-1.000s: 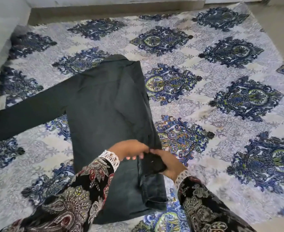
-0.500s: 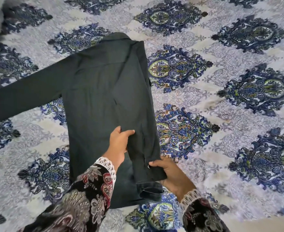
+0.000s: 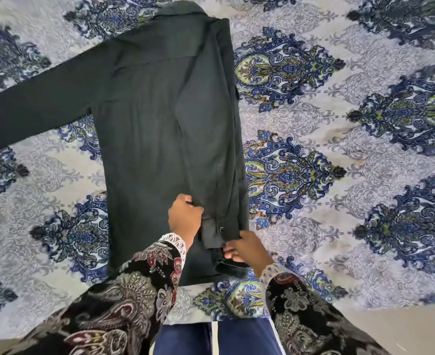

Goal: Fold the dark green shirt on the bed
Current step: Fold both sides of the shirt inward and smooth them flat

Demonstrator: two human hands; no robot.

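The dark green shirt (image 3: 149,129) lies back-up on the patterned bed sheet (image 3: 339,139), collar at the far end. Its right side and right sleeve are folded inward along the body, the sleeve cuff with a dark button lying near the hem. The other sleeve (image 3: 32,108) stretches flat out to the left. My left hand (image 3: 184,217) pinches the folded sleeve's fabric just above the cuff. My right hand (image 3: 247,248) holds the cuff end at the shirt's lower right edge.
The sheet with blue and green medallions covers the whole bed. The bed's near edge runs just below the shirt hem, with my legs in blue trousers (image 3: 219,336) against it. Bare floor (image 3: 413,326) shows at the lower right.
The view has tilted down and closer. My left hand moved from flat on the shirt body to gripping the folded sleeve, and my right hand shifted up onto the cuff end.
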